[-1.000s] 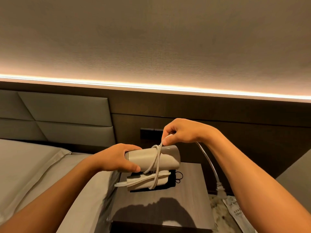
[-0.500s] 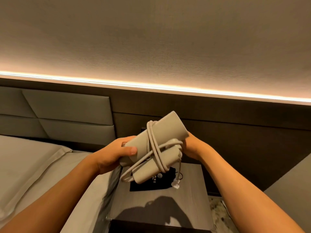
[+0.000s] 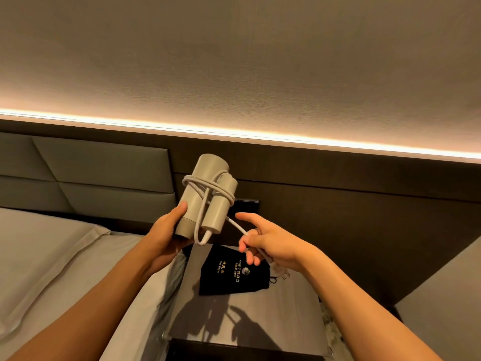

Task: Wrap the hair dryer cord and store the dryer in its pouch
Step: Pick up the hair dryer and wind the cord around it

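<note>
Bedside setting, with a dark nightstand (image 3: pixel 260 321) below both hands. Folded hair dryer (image 3: pixel 205 196), held tilted above the left hand (image 3: pixel 166 235), whose fingers curl round the barrel's lower end. Cord (image 3: pixel 205 186) looped several times round barrel and folded handle; its free tail runs to the right hand (image 3: pixel 263 241), where lower fingers pinch it, index finger extended. Plug (image 3: pixel 282 274) hangs just below that hand. Black pouch (image 3: pixel 231 272) lies flat on the nightstand beneath. Judged: body rigid, light, smooth, best gripped round the barrel; cord limp and springy, so loops may slacken unless the tail stays taut.
</note>
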